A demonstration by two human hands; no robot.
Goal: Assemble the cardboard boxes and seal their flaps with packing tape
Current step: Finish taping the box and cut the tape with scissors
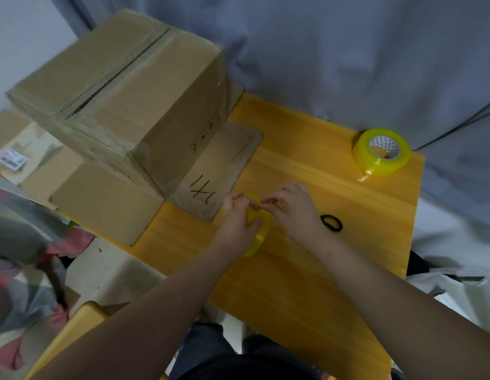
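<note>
Left hand: I see my left hand (238, 215) reaching in from the lower left, forearm stretched over the table edge. Its fingers and thumb are curled round the yellow tape roll (261, 231), holding it on edge.
Right hand: my right hand (293, 209) comes in from the lower right, wrist bent inward. Thumb and forefinger are drawn narrow and pinch at the roll's upper rim, and the other fingers are loosely curled. I cannot tell whether a free tape end is between them.
Held roll: it is at the middle of the wooden table (307, 283), just beside the box's near flap.
Cardboard box (123, 86): it stands at the table's far left corner. Its top seam is closed and its lower flaps are splayed flat.
Near flap (216, 171): it lies on the table and carries black handwriting.
Second tape roll (381, 152): it lies near the far right edge, well apart from both hands, with a short tab sticking out.
Black hair tie (331, 222): it lies on the table just right of my right wrist.
Backdrop: a grey curtain (348, 50) hangs behind the table.
</note>
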